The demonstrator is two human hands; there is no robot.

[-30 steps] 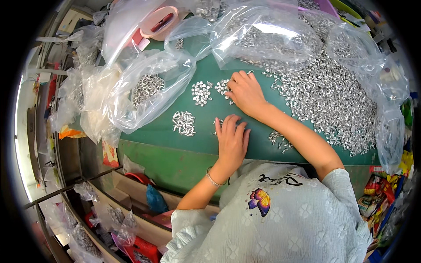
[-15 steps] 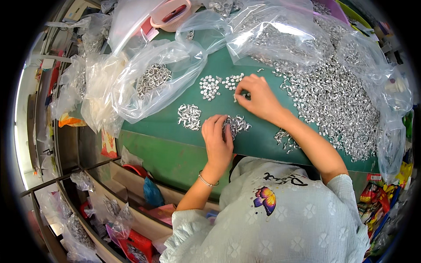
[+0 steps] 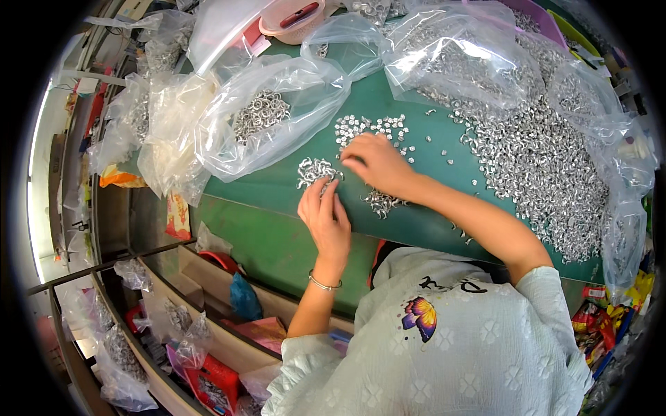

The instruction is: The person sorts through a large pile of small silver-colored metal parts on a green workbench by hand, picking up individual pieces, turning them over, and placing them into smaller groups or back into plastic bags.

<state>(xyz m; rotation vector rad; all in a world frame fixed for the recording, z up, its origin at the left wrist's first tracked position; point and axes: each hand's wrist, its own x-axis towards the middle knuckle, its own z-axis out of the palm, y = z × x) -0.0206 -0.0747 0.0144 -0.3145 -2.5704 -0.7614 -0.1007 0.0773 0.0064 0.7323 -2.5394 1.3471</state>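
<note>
Left hand (image 3: 326, 220) lies flat on the green counter (image 3: 277, 187), fingers spread loose and grasping nothing, tips touching a small ring pile (image 3: 316, 168). Right hand (image 3: 378, 163) just beyond, fingers curled over another ring cluster (image 3: 368, 128); can't tell if they're pinching any. Big heap (image 3: 541, 159) far right.

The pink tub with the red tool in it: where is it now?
Head view, top centre: the pink tub sits at the green table's far edge, among clear plastic bags.

Bright, even light glares off the clear plastic bags (image 3: 263, 118); fisheye edges bend and darken, soft shadows.
</note>
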